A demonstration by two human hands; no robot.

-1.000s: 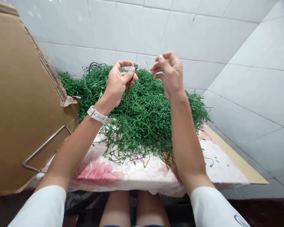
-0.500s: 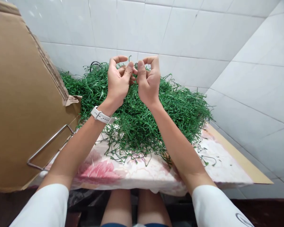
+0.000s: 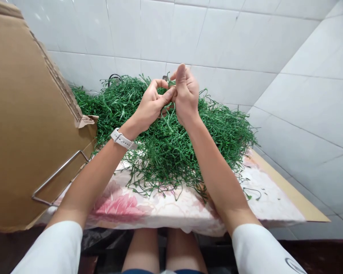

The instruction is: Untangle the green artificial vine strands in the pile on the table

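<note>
A big tangled heap of thin green stems [image 3: 171,152] with small tips lies on the table below my hands. My left hand [image 3: 151,104], with a white watch strap [image 3: 122,139] at its wrist, pinches a curly green stem [image 3: 169,121] between thumb and fingertips. One part of it hangs under the fingers and another pokes up between the hands. My right hand [image 3: 186,93] meets the left fingertips, its fingers curled round the stem's upper part and its thumb pointing up. The exact grip of the right fingers is partly hidden.
A large cardboard box [image 3: 31,114] stands at the left, a metal wire handle [image 3: 57,177] by its lower edge. Beneath the heap spreads a flowered tablecloth [image 3: 165,211], with a cardboard sheet [image 3: 297,198] at right. White tiled walls [image 3: 231,42] close off the back and right.
Both hands have shifted slightly right. My left hand has turned toward the right one, and my right thumb has lifted upward. A green stem now hangs visibly below the fingers.
</note>
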